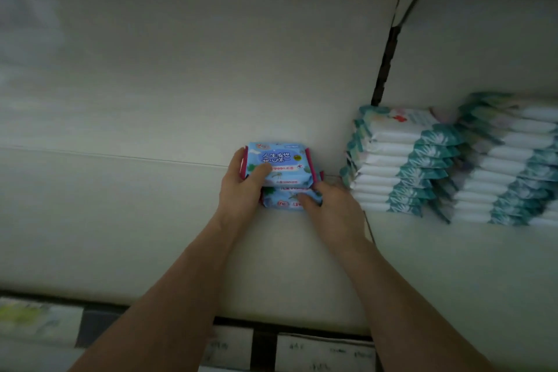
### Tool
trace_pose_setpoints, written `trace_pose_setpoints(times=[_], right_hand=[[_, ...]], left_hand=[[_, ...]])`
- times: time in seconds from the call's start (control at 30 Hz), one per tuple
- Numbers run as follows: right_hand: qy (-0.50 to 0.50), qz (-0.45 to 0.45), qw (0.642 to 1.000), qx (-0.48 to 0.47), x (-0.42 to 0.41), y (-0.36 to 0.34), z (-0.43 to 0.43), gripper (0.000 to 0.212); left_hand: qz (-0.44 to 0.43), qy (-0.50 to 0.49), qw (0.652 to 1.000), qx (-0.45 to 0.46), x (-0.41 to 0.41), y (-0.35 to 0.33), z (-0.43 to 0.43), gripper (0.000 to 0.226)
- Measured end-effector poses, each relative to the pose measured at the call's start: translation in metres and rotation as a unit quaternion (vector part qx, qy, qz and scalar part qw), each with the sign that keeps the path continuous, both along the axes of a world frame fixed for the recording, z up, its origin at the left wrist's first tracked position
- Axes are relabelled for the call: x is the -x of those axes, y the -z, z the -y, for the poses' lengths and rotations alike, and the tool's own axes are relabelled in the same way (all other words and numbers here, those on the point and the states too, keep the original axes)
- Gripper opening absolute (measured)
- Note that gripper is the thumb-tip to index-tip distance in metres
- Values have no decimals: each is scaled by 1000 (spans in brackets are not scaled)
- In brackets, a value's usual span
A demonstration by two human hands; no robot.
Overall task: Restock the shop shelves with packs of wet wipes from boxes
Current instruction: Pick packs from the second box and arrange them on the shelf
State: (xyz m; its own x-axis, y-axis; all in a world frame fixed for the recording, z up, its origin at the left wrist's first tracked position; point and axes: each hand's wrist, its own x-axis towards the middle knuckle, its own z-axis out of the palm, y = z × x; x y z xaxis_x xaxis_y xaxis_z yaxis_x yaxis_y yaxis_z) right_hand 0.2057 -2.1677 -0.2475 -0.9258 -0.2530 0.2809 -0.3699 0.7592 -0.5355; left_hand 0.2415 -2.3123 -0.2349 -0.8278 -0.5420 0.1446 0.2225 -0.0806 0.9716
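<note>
With arms outstretched, my left hand point(241, 187) and right hand point(330, 205) clasp two stacked blue wipe packs point(279, 174) (white shelf point(120, 205)).

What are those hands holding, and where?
Two stacked wipe packs: left hand grips the upper pack at its left end, right hand the lower pack at its right end.

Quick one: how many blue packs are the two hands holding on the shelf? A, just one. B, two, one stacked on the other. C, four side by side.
B: the left hand grips the upper blue pack, and the right hand holds the lower blue pack directly beneath it.
</note>
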Motion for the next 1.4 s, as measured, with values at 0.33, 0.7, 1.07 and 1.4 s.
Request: trace_pose_setpoints(times=[0.33,0.7,1.07,1.4], right_hand=[[-20,-84,991,99,9,2,-5,19],[-49,-14,977,205,6,-14,-4,34],[-36,-41,996,73,0,-11,-5,29],[7,-63,998,-25,-2,-11,-8,41]], left_hand=[[23,-16,997,71,2,-2,4,42],[86,52,973,210,-3,-7,3,30],[223,90,863,444,3,12,27,98],[181,110,880,425,0,12,20,86]])
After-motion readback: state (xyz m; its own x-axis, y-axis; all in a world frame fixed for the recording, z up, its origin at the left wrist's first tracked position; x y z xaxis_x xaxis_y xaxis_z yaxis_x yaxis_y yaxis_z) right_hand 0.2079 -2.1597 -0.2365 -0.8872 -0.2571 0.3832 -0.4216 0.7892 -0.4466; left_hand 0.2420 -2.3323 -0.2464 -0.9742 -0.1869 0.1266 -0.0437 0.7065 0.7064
